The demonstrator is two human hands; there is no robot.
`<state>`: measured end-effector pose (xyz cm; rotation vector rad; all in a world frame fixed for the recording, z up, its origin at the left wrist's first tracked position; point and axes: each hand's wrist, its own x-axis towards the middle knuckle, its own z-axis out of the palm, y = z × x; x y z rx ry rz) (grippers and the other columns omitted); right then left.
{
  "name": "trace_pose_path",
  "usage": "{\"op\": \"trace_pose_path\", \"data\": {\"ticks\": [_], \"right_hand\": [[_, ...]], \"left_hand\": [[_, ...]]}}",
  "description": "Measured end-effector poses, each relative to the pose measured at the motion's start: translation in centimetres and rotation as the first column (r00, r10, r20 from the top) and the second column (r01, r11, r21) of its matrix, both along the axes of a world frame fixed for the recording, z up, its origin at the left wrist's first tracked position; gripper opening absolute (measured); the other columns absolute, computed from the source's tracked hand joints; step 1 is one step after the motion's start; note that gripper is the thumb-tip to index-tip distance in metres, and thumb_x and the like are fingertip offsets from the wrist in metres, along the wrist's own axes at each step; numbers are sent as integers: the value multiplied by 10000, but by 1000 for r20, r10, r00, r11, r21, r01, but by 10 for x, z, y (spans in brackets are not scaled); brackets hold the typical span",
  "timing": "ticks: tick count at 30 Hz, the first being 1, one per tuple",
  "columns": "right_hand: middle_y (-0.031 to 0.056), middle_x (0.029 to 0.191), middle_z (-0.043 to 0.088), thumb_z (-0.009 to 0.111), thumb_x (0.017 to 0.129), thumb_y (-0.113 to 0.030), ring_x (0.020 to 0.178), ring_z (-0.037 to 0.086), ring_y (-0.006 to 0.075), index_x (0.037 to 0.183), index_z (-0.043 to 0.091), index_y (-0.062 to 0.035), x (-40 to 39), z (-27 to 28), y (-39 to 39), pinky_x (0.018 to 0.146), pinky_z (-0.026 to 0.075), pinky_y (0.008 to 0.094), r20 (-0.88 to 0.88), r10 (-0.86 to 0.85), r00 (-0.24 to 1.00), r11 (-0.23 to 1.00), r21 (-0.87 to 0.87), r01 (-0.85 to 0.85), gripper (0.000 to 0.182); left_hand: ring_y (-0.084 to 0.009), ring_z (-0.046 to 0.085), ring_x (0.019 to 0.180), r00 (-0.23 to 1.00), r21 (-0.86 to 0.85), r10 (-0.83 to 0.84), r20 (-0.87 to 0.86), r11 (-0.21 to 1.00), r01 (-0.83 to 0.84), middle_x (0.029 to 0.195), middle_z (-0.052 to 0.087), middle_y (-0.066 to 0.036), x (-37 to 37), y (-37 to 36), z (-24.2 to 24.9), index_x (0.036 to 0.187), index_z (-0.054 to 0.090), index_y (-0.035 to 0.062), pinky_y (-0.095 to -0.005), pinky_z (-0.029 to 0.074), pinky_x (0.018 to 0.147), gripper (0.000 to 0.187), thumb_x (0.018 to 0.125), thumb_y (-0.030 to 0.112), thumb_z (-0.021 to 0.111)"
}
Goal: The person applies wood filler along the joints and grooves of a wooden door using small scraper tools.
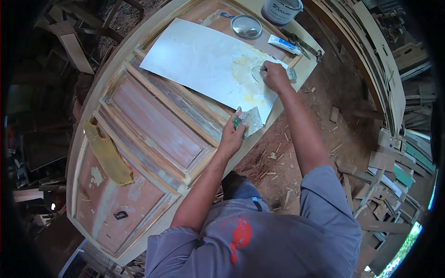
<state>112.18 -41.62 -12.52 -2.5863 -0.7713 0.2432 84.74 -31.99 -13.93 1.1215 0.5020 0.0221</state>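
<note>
My left hand (233,130) grips a scraper (252,121) with a green patch near the fingers and a broad, filler-smeared blade, close over the near corner of a white board (190,55). Farther up, my right hand (275,75) is closed over the board's right end. A pale, curved scraper edge (256,74) shows at its fingertips, against smeared yellowish-white filler (243,67). Just right of the fist is a grey, smeared flat piece (291,75). The board lies across a panelled wooden door (157,116) with filler marks.
Past the board are a round metal lid (246,27), a paint can (281,11), a blue-and-white tube (283,45) and dark tools (301,44). A yellowish-brown, filler-coated strip (107,155) lies on the left panel. Wood scraps (273,157) litter the floor; timber stacks (384,69) stand at right.
</note>
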Motion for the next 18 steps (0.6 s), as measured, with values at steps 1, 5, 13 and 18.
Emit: {"op": "trace_pose_path", "data": {"ticks": [1,5,13,18], "right_hand": [[232,942,734,663,847,-83,927,708,416,944,727,-62,-3,0,2,847,549,502,-14,0,1000,1000,-13,0,119],[221,941,738,721,827,-100,928,714,400,991,746,-66,-21,8,3,849,553,470,-108,29,994,999,-14,-31,169],[82,928,739,744,938,-82,802,627,100,1094,721,47,-68,35,-28,730,491,250,-691,23,722,670,547,502,204],[89,935,717,744,941,-71,741,547,73,1114,700,47,-140,67,-21,676,427,221,-794,192,576,476,589,653,213]], "left_hand": [[-206,506,1355,1000,6,5,2,1000,-5,1532,507,-181,0,1,-4,1408,499,-43,-324,380,1143,422,1009,70,577],[-211,530,1321,999,-7,-4,-50,1000,4,1469,556,-157,-3,7,5,1415,496,-34,-326,395,1129,421,1014,67,573],[-110,599,1045,989,-56,31,-143,998,-40,1174,649,-25,-52,30,28,1384,552,32,-282,494,945,373,1016,81,584],[-116,623,1018,976,-62,105,-189,991,-119,1128,664,-19,-130,55,53,1329,576,45,-295,506,932,331,1003,100,594]]}}
